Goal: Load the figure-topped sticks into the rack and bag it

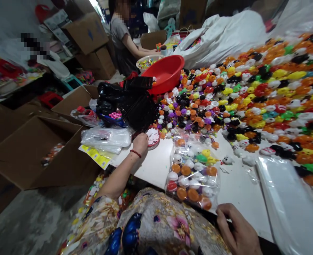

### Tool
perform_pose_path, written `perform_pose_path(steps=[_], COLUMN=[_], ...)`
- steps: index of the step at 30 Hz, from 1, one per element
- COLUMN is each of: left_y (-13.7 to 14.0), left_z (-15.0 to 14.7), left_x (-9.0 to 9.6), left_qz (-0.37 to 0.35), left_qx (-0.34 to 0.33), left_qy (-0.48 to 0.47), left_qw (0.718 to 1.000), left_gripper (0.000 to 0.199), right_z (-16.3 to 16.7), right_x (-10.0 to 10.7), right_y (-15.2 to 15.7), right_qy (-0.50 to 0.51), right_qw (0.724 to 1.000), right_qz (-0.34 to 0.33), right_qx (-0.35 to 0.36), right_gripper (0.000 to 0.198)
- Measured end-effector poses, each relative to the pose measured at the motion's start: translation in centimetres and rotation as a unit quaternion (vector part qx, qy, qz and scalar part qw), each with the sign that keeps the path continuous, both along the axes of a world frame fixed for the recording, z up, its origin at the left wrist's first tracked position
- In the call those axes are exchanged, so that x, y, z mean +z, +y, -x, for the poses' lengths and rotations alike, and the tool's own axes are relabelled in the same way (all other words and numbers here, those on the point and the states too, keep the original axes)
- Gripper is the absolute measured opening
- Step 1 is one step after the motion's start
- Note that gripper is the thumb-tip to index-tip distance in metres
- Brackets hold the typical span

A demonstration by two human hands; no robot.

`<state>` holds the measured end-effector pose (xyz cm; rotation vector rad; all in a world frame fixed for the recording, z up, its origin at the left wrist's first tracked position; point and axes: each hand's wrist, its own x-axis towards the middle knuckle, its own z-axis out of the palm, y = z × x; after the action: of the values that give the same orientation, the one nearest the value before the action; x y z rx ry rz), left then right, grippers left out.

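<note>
My left hand (140,143), with a beaded bracelet at the wrist, reaches to the left rim of a small red round basket (157,142) that holds white paper slips. Its fingers are bunched together, and whatever is between them is hidden. By the table's front edge, my right hand (237,226) has its fingers curled, close to the lower right corner of a filled clear plastic bag (193,173). I cannot make out what it grips. Small orange, white, green, yellow and red plastic toys fill that bag. A loose white toy (227,160) lies to its right.
A large heap of colourful toys (251,95) covers the table's back and right. Flat clear bags (286,198) lie at right, more clear bags (105,137) at left. Behind are a red basin (167,72) and a black bag (114,101). An open carton (36,152) stands left; another person (121,39) works behind.
</note>
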<state>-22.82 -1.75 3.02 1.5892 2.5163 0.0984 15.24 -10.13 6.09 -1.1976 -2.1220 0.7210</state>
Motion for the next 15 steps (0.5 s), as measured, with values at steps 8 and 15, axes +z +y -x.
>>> perform_pose_path(steps=[8,15], left_y=[0.3,3.5], left_z=[-0.4,-2.3], left_x=[1.1,1.5], left_qz=[-0.029,-0.055], left_qx=[-0.034,-0.049], left_qy=[0.012,-0.001], left_qw=[0.999,0.997], left_gripper=[0.027,0.023], right_z=[1.6,1.6], right_x=[0.8,0.2], right_y=[-0.6,-0.6], right_qy=[0.011,0.017], right_qw=[0.999,1.000], right_qz=[0.013,-0.007], right_qx=[-0.032,-0.020], right_gripper=[0.025,0.024])
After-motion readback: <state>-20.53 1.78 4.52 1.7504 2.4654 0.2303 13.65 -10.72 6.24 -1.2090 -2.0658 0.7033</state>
